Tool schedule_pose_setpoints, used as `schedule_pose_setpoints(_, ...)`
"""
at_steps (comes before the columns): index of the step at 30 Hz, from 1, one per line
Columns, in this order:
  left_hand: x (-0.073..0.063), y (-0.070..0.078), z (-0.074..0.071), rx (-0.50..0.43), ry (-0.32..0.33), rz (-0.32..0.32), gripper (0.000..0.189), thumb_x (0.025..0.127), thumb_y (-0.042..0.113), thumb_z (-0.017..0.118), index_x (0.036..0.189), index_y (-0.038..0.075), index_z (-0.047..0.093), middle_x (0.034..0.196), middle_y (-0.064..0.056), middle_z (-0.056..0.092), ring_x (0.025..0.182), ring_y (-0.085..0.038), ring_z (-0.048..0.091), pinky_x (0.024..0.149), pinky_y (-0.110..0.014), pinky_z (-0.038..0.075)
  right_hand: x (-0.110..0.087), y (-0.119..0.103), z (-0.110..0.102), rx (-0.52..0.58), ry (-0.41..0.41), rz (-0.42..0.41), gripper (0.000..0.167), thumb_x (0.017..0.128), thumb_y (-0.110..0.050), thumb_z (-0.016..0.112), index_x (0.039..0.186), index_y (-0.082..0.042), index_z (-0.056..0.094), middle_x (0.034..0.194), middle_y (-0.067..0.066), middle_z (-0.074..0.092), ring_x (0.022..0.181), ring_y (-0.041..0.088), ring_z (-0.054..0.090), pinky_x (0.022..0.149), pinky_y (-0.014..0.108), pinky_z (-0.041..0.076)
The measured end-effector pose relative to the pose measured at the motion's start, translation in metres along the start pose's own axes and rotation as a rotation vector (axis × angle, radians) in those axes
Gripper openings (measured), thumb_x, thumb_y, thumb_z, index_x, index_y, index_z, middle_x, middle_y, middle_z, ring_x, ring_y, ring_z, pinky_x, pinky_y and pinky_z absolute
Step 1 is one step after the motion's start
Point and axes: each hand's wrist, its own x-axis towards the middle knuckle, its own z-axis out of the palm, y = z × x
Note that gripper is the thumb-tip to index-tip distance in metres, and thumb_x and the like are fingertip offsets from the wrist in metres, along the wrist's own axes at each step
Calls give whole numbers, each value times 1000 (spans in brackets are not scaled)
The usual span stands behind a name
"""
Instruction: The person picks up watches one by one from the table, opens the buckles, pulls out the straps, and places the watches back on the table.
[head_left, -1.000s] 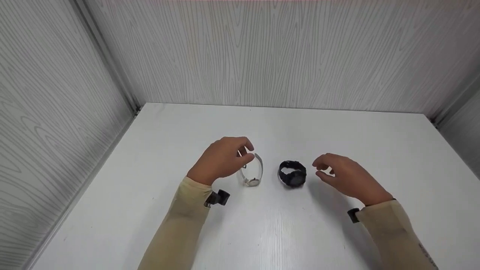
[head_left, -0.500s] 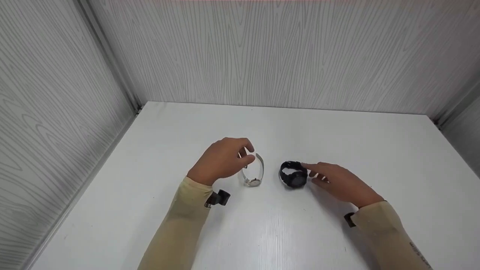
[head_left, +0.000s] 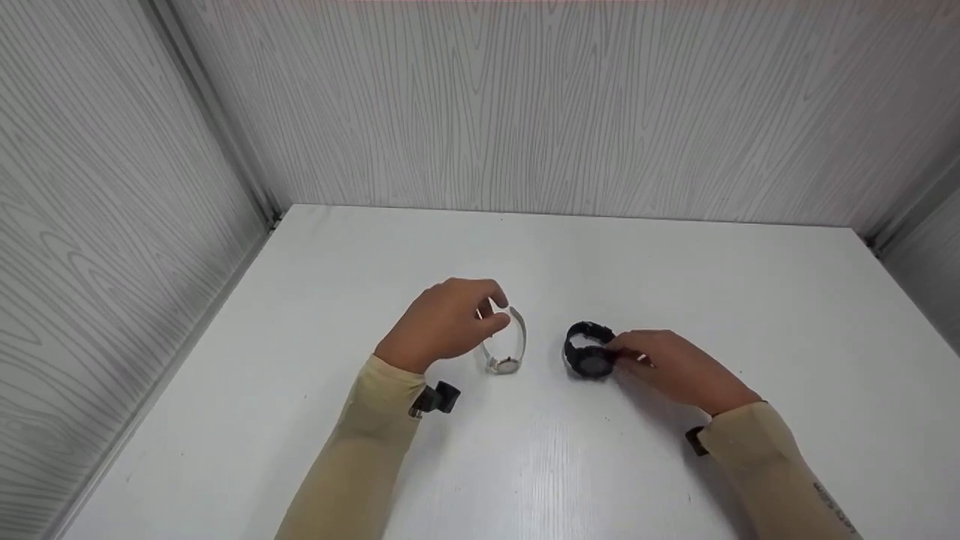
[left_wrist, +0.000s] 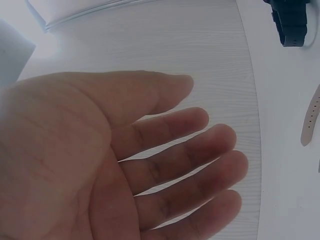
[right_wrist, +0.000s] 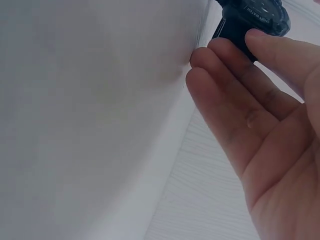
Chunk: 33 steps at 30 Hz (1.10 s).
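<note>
A black sport watch [head_left: 595, 364] rests on the white table, its strap curved into a loop. My right hand [head_left: 671, 366] is at its right side; in the right wrist view the thumb and fingers pinch the strap of the black watch [right_wrist: 262, 15] just below the case. A slim watch with a pale strap [head_left: 508, 365] lies to the left, dial toward me. Over its left side hovers my left hand [head_left: 448, 319], fingers relaxed and holding nothing. In the left wrist view this hand [left_wrist: 165, 150] shows a bare palm, with the pale strap [left_wrist: 311, 117] beyond the fingertips.
The white table [head_left: 525, 465] meets a wood-grain back panel [head_left: 525, 112] and a similar left panel [head_left: 90, 262]. Another panel [head_left: 926, 240] stands at the right. Small black cameras [head_left: 442, 395] are strapped at both wrists.
My right hand has come left and down to the black watch and now pinches its strap; the watch has shifted slightly right. My left hand and the pale watch stay nearly still.
</note>
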Motion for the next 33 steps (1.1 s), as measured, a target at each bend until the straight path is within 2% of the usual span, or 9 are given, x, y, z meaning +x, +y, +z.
schedule_pose_setpoints(7, 1, 2, 1, -6, -5, 13, 21, 100, 26, 64, 116, 15, 73, 102, 1, 74, 93, -18, 67, 85, -40, 54, -5, -6, -10, 25, 21, 9, 22, 100, -12, 69, 118, -23, 74, 111, -13, 71, 106, 12, 69, 94, 44, 55)
schedule_pose_setpoints(11, 2, 2, 1, 3, 11, 36, 22, 101, 25, 63, 118, 15, 73, 103, 0, 74, 92, -18, 68, 84, -39, 54, -7, -11, -20, 4, 67, -10, 22, 100, -12, 70, 118, -22, 74, 107, -12, 73, 101, 10, 69, 88, 42, 56)
schedule_pose_setpoints(15, 4, 3, 2, -27, 51, 60, 23, 103, 25, 64, 121, 15, 71, 103, 1, 74, 83, -13, 69, 81, -36, 55, -13, -16, -32, 4, 129, -37, 23, 99, -11, 70, 117, -26, 74, 105, -14, 72, 98, 8, 68, 84, 38, 57)
schedule_pose_setpoints(19, 4, 5, 3, -74, 105, 78, 23, 102, 25, 64, 123, 17, 70, 102, 3, 74, 78, -8, 69, 79, -33, 55, -19, -26, -43, 4, 187, -95, 27, 99, -8, 70, 115, -29, 74, 104, -19, 70, 96, 10, 70, 80, 33, 58)
schedule_pose_setpoints(23, 4, 7, 4, -86, 152, 101, 24, 102, 27, 65, 124, 17, 70, 103, 5, 74, 89, -9, 68, 80, -33, 55, -23, -40, -50, -39, 248, -172, 29, 97, -5, 72, 115, -28, 74, 103, -22, 68, 93, 6, 69, 76, 29, 57)
schedule_pose_setpoints(27, 3, 9, 4, -97, 177, 122, 25, 102, 29, 66, 123, 17, 71, 103, 6, 74, 95, -10, 68, 81, -34, 55, -27, -55, -55, -114, 319, -259, 33, 92, -1, 76, 114, -26, 74, 102, -22, 67, 89, 0, 66, 69, 23, 53)
schedule_pose_setpoints(33, 3, 15, 3, -132, 201, 133, 26, 102, 32, 66, 122, 17, 71, 102, 5, 74, 94, -11, 69, 81, -34, 55, -34, -73, -61, -172, 372, -320, 35, 90, -1, 78, 114, -25, 73, 101, -21, 67, 87, -1, 65, 67, 18, 48)
